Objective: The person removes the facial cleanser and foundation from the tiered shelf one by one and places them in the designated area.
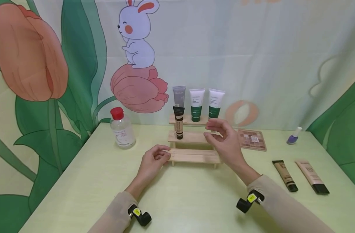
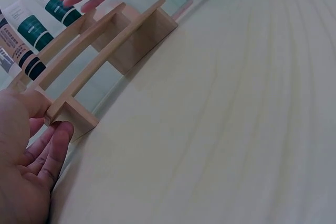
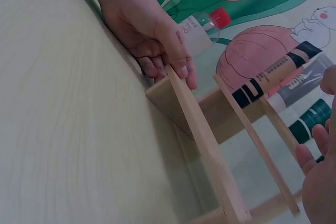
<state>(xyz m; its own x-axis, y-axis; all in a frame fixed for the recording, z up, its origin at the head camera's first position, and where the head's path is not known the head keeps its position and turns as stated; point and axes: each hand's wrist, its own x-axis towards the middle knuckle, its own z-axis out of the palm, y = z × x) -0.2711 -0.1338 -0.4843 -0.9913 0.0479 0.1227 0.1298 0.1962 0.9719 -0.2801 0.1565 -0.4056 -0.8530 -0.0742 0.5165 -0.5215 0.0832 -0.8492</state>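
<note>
My left hand (image 1: 152,161) grips the left end of the lowest step of a three-tier wooden stand (image 1: 195,156), thumb above and fingers beneath. At the stand's right side, my right hand (image 1: 227,145) hovers by the middle and top tiers, fingers apart and holding nothing. On the top tier stand a grey tube (image 1: 179,94) and two white-and-green tubes (image 1: 196,105), (image 1: 216,101), the right one partly behind my right fingers. A black-and-beige tube (image 1: 179,124) stands upright on the left of the middle tier, in front of the grey one.
Left of the stand is a clear bottle with a red cap (image 1: 123,132). To the right are an eyeshadow palette (image 1: 253,139), a purple nail polish bottle (image 1: 293,137), and two tubes lying flat, one gold-and-black (image 1: 284,174), one pink-and-black (image 1: 311,176). A printed curtain (image 1: 253,58) hangs behind.
</note>
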